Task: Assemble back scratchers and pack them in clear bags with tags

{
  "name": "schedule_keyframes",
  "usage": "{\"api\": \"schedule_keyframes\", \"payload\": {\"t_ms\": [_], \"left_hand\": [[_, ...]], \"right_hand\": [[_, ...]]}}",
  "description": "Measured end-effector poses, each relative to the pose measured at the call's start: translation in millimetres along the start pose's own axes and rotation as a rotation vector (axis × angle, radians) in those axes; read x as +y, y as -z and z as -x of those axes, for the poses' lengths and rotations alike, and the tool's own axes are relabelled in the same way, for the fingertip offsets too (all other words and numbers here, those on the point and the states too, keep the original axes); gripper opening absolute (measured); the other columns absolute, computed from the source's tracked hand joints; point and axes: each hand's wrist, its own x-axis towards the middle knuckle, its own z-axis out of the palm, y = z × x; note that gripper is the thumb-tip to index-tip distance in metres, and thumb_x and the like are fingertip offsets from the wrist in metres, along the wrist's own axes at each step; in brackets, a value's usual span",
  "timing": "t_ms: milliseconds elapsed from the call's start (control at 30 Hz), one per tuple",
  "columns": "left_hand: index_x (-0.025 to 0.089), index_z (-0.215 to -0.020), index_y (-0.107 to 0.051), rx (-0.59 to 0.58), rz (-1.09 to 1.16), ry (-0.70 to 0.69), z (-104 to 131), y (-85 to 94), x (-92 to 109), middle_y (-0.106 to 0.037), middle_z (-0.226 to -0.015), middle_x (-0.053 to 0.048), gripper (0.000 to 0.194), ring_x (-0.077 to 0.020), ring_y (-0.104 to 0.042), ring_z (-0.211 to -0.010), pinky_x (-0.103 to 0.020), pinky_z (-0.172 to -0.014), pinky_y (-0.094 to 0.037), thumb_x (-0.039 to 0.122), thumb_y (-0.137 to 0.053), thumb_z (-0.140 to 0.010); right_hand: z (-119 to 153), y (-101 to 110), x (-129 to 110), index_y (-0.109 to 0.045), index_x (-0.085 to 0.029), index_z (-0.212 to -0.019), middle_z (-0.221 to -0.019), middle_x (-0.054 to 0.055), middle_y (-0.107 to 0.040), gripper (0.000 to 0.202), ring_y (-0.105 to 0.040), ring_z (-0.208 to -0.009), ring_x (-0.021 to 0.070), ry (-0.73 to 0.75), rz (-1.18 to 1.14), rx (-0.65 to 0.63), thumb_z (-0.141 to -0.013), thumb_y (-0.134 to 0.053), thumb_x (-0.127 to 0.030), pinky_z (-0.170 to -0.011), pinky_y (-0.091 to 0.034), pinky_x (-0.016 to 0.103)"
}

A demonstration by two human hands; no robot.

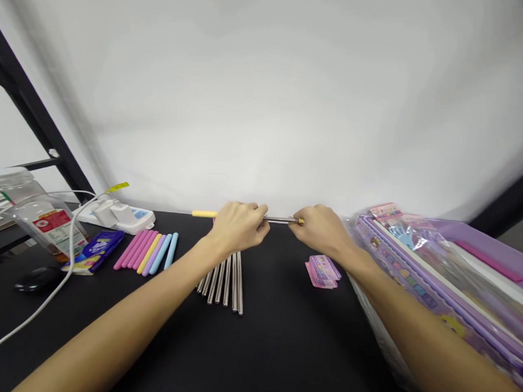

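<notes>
My left hand (240, 225) is closed round a thin metal rod (278, 219) whose yellow handle (204, 214) sticks out to the left. At the rod's right end my right hand (316, 225) pinches it, with a small brass-coloured tip showing between the fingers. Both hands are raised over the far part of the black table. Below my left hand lie several silver metal rods (227, 282), their far ends hidden by the hand. Left of them is a row of pink, yellow, purple and blue handles (147, 251).
Small pink and purple cards (323, 272) lie right of centre on the black table (271, 348). Plastic-wrapped purple packages (418, 286) fill the right side. At left are a clear jar (45, 214), blue packet (96, 250), black mouse (40, 279), power strip (133, 217) and white cable (71, 238).
</notes>
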Motion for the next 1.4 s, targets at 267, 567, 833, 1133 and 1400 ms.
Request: {"api": "schedule_keyframes", "payload": {"t_ms": [267, 567, 833, 1133, 1400], "left_hand": [[0.018, -0.072, -0.061, -0.11, -0.062, 0.101, 6.9, -5.3, -44.9, -0.067, -0.068, -0.006, 0.023, -0.0235, -0.063, -0.061, -0.03, -0.052, -0.026, 0.035, -0.05, -0.082], [0.019, -0.089, -0.06, -0.025, 0.215, 0.001, 6.1, -7.6, 12.9, -0.066, -0.068, -0.001, 0.022, -0.0169, -0.059, -0.056, -0.028, -0.052, -0.028, 0.037, -0.047, -0.087], [0.023, -0.11, -0.057, -0.086, 0.241, -0.195, -1.2, 1.8, -1.2, -0.069, -0.087, -0.001, 0.034, -0.0157, -0.062, -0.067, -0.027, -0.056, -0.029, 0.041, -0.03, -0.102], [0.02, -0.096, -0.059, -0.129, 0.301, -0.175, 0.9, -1.7, 12.7, -0.067, -0.083, -0.001, 0.022, -0.0163, -0.06, -0.067, -0.028, -0.056, -0.032, 0.037, -0.044, -0.097], [0.02, -0.095, -0.058, -0.246, 0.254, -0.215, 0.6, 1.1, 43.9, -0.065, -0.08, -0.001, 0.028, -0.0146, -0.057, -0.059, -0.029, -0.051, -0.024, 0.036, -0.036, -0.1]], "right_hand": [[1.6, 2.6, 28.9, -0.07, -0.019, -0.067, -0.071, 0.011, -0.071, 0.032, -0.064, -0.068, 0.0228, -0.072, 0.089, -0.036, -0.081, -0.043, -0.027, -0.056, -0.028, 0.031], [1.4, 12.6, -3.5, -0.074, -0.016, -0.077, -0.077, 0.015, -0.072, 0.027, -0.065, -0.07, 0.0254, -0.026, 0.145, -0.055, -0.077, -0.047, -0.023, -0.057, -0.032, 0.031], [5.5, 25.5, 13.6, -0.065, -0.018, -0.067, -0.061, 0.006, -0.065, 0.022, -0.057, -0.058, 0.0176, 0.121, -0.124, -0.197, -0.079, -0.051, -0.028, -0.052, -0.029, 0.029], [17.8, 62.8, 86.5, -0.067, -0.017, -0.107, -0.088, 0.008, -0.073, 0.041, -0.067, -0.075, 0.0228, -0.275, -0.121, -0.529, -0.071, -0.069, -0.037, -0.07, -0.049, 0.033], [17.7, 31.7, 90.2, -0.064, -0.016, -0.063, -0.058, 0.008, -0.067, 0.015, -0.062, -0.052, 0.0204, -0.698, -0.068, -0.834, -0.073, -0.069, -0.026, -0.057, -0.05, 0.034]]}}
